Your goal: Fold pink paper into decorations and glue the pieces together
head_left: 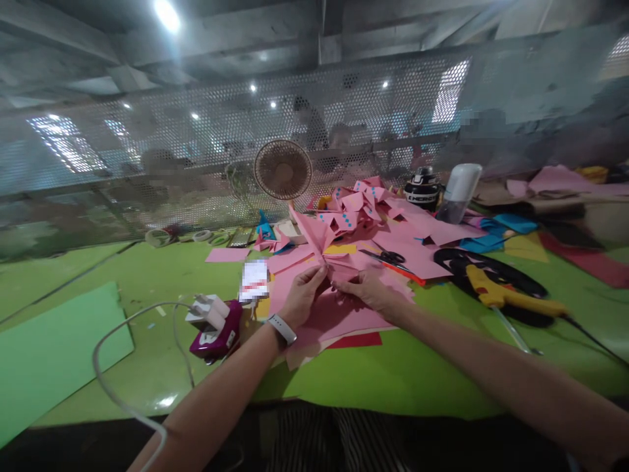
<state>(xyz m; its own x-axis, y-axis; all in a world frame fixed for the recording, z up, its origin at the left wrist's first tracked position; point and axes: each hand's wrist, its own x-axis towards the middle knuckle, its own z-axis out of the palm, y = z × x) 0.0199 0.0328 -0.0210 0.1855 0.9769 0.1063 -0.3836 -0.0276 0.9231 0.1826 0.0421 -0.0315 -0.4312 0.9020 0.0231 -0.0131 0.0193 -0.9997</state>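
Both my hands meet over a folded pink paper piece (319,246) on a stack of pink sheets (339,314). My left hand (305,292), with a white watch band at the wrist, pinches the paper's left side with closed fingers. My right hand (366,288) pinches the right side, fingers pressed together. The folded piece has pointed flaps that stand up beyond my fingers.
On the green table (417,373) lie scissors (388,257), a yellow glue gun (511,295), a heap of folded pink pieces (363,200), a magenta power strip with a white plug and cable (216,324), a green sheet (54,347), a small fan (282,169), and a white bottle (459,190). A perforated screen stands behind.
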